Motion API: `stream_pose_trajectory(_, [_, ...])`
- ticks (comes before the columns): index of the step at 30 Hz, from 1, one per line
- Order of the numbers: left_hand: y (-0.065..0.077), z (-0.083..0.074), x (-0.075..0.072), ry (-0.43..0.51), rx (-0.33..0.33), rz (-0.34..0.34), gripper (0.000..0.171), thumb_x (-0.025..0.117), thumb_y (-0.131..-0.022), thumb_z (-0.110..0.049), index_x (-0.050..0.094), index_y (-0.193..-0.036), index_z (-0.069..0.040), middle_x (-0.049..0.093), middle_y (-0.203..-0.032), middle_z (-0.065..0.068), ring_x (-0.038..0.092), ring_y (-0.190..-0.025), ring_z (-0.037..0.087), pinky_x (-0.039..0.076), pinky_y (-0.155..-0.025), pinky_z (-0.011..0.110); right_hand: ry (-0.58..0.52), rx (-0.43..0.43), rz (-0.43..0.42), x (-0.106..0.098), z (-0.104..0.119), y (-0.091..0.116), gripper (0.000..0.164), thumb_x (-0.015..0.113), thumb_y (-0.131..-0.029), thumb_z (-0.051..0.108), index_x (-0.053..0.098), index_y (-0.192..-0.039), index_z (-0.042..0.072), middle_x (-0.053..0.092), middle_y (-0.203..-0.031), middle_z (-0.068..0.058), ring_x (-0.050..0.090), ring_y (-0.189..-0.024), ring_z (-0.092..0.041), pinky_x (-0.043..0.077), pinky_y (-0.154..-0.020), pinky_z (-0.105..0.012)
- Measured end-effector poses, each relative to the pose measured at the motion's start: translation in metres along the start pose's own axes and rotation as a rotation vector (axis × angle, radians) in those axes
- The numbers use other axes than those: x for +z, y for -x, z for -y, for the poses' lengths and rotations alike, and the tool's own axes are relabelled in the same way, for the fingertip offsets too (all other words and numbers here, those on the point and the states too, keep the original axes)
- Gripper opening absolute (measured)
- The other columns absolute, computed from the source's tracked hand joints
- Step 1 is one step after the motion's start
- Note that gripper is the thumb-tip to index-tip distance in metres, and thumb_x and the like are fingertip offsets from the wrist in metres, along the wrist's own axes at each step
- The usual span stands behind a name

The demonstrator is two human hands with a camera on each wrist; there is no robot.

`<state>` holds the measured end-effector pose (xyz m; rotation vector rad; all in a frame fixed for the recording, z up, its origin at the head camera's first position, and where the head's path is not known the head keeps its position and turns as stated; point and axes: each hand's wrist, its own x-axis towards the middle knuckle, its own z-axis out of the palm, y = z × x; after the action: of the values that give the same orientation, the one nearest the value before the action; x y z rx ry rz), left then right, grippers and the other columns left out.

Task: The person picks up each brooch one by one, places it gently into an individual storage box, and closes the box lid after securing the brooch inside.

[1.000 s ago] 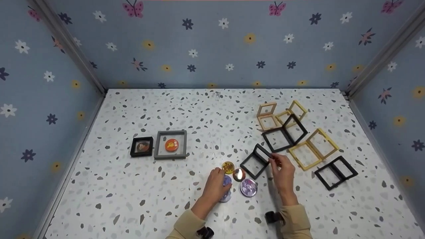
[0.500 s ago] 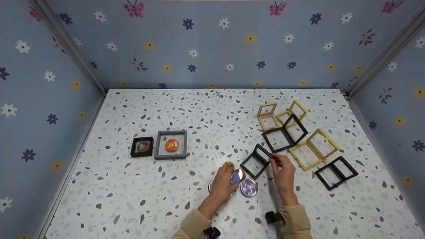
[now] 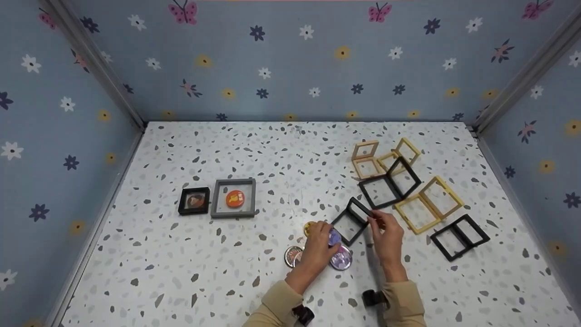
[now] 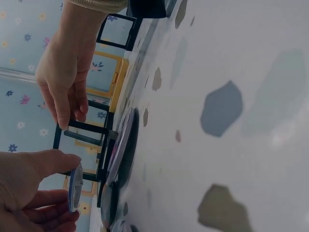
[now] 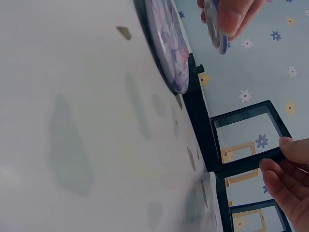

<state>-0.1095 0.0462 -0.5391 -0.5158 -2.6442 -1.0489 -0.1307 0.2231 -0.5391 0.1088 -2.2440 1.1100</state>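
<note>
On a white, speckled surface (image 3: 290, 156), a black, rectangular, plastic-looking frame (image 3: 357, 216) stands hinged open, its edge pinched by fingers of the right hand (image 3: 388, 234). The left hand (image 3: 317, 250) pinches a round, blue-purple badge (image 3: 335, 237) above the surface, near the frame. The step appears to be pairing the two; next calls for level lowering.

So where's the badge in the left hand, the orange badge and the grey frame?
Held badge (image 3: 335, 236): head view, its purple face.
Orange badge (image 3: 235, 198): head view, its face.
Grey frame (image 3: 233, 215): head view, its near edge.
</note>
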Motion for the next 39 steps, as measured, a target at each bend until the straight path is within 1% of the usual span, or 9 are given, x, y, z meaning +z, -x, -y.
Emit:
stream_pose_trajectory(4, [-0.005,-0.002,0.006,0.002,-0.011,0.019,0.039,0.075,-0.068,-0.013,0.058,-0.099,0.003,0.051,-0.093,0.008,0.049,-0.088,0.021,0.043,-0.081,0.029,-0.004,-0.002,-0.003,0.0,0.0,0.0,0.016,0.067,-0.074,-0.007,0.064,-0.089,-0.005,0.061,-0.08,-0.013,0.058,-0.067,-0.02,0.04,-0.062,-0.006])
stream_pose_trajectory(8, [-0.011,-0.005,0.012,0.018,-0.019,0.017,0.039,0.074,-0.069,-0.013,0.058,-0.1,0.003,0.052,-0.094,0.008,0.05,-0.087,0.02,0.043,-0.08,0.028,-0.009,0.003,0.001,0.0,0.0,0.0,0.016,0.067,-0.074,-0.008,0.064,-0.09,-0.005,0.061,-0.081,-0.013,0.058,-0.067,-0.021,0.041,-0.062,-0.007])
stream_pose_trajectory(12, [-0.016,-0.007,0.018,0.005,-0.02,0.023,0.038,0.074,-0.068,-0.013,0.057,-0.099,0.002,0.052,-0.093,0.007,0.049,-0.086,0.019,0.044,-0.079,0.026,-0.014,0.011,0.002,0.0,0.0,0.001,0.017,0.067,-0.074,-0.009,0.064,-0.09,-0.005,0.062,-0.082,-0.013,0.059,-0.068,-0.022,0.043,-0.063,-0.009])
stream_pose_trajectory(19, [-0.024,-0.01,0.026,-0.003,-0.049,0.061,0.04,0.074,-0.07,-0.016,0.058,-0.102,0.002,0.052,-0.097,0.007,0.049,-0.09,0.019,0.043,-0.081,0.026,-0.01,0.016,-0.001,-0.001,0.0,0.001,0.017,0.067,-0.074,-0.008,0.064,-0.09,-0.005,0.062,-0.081,-0.013,0.059,-0.069,-0.022,0.043,-0.063,-0.008])
stream_pose_trajectory(24, [-0.028,-0.009,0.033,-0.049,-0.019,0.052,0.04,0.074,-0.07,-0.017,0.058,-0.101,0.002,0.051,-0.095,0.007,0.048,-0.088,0.019,0.043,-0.081,0.027,-0.011,0.016,-0.001,-0.001,0.0,0.002,0.017,0.067,-0.073,-0.008,0.064,-0.089,-0.005,0.062,-0.081,-0.014,0.06,-0.07,-0.022,0.042,-0.063,-0.006])
stream_pose_trajectory(27, [-0.031,-0.009,0.036,-0.088,-0.013,0.06,0.039,0.074,-0.07,-0.018,0.058,-0.101,0.001,0.051,-0.094,0.007,0.048,-0.087,0.019,0.043,-0.08,0.027,-0.01,0.01,-0.005,0.0,-0.001,0.002,0.017,0.067,-0.073,-0.008,0.064,-0.089,-0.005,0.062,-0.082,-0.014,0.06,-0.07,-0.023,0.042,-0.063,-0.006])
stream_pose_trajectory(34, [-0.037,-0.009,0.039,-0.133,-0.034,0.114,0.038,0.073,-0.073,-0.02,0.058,-0.102,0.001,0.052,-0.097,0.008,0.049,-0.09,0.019,0.043,-0.081,0.026,0.019,-0.014,-0.005,0.0,-0.001,0.002,0.016,0.067,-0.074,-0.008,0.065,-0.089,-0.004,0.062,-0.081,-0.013,0.06,-0.069,-0.022,0.041,-0.062,-0.006])
stream_pose_trajectory(39, [-0.04,-0.009,0.041,-0.149,-0.035,0.12,0.037,0.072,-0.074,-0.02,0.058,-0.101,0.0,0.052,-0.096,0.007,0.049,-0.09,0.019,0.043,-0.082,0.026,0.021,-0.019,0.001,0.0,0.0,0.001,0.016,0.067,-0.075,-0.007,0.064,-0.09,-0.004,0.062,-0.081,-0.013,0.061,-0.069,-0.022,0.041,-0.062,-0.005])
